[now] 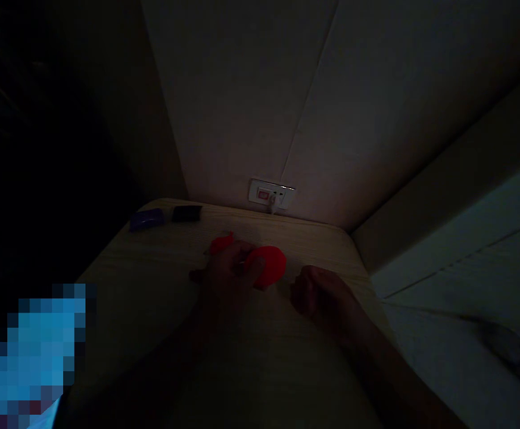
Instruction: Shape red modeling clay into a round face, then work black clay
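A bright red, flat, roundish piece (272,266) is pinched by my left hand (228,274), with the thumb lying across its near side. Just beyond that hand, a smaller red piece (221,243) of irregular outline lies on the wooden tabletop (260,345). A small dark object (196,275), its kind unclear, shows at the left edge of the same hand. To the right of the red round piece and apart from it, my right hand (317,292) is closed, fingers curled in. Whatever it may hold is hidden in the dim light.
A purple object (147,219) and a black object (187,213) rest by the tabletop's far left edge. A wall socket (271,193) with something plugged in sits just above the back edge. A pixelated bright blue patch (40,345) covers the lower left.
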A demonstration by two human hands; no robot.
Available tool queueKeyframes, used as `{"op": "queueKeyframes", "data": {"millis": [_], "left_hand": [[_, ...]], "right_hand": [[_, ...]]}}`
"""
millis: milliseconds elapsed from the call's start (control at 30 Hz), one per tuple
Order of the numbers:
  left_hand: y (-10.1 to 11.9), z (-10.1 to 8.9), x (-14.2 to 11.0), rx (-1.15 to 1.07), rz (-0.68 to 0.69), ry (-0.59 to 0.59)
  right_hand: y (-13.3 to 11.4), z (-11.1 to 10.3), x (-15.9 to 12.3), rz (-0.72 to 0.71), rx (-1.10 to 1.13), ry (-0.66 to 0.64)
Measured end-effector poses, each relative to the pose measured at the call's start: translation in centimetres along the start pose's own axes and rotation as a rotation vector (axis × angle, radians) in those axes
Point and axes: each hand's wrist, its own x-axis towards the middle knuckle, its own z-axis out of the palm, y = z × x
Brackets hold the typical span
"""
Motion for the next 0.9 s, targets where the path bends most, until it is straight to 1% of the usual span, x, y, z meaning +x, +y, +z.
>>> {"op": "queueKeyframes", "data": {"millis": [100,333,567,700,900], "left_hand": [[-0.1,-0.1,0.0,0.012,-0.007,-0.011],[-0.2,0.0,-0.1,-0.003,-0.004,-0.004],[-0.1,0.1,-0.1,-0.012,-0.013,-0.022],[0.1,0.2,-0.1,-0.045,-0.03,0.004],[-0.3,0.1,0.0,-0.04,-0.04,-0.046]], "right_hand": [[0.0,0.0,0.0,0.022,0.032,-0.018],[0.2,-0.2,0.0,-0.029,-0.065,0.045],[0.0,0.2,0.0,-0.036,-0.069,0.107],[0.3,-0.3,0.0,-0.072,-0.105,0.121],[0.6,-1.0,0.5,-0.107,-0.099,0.109]]}}
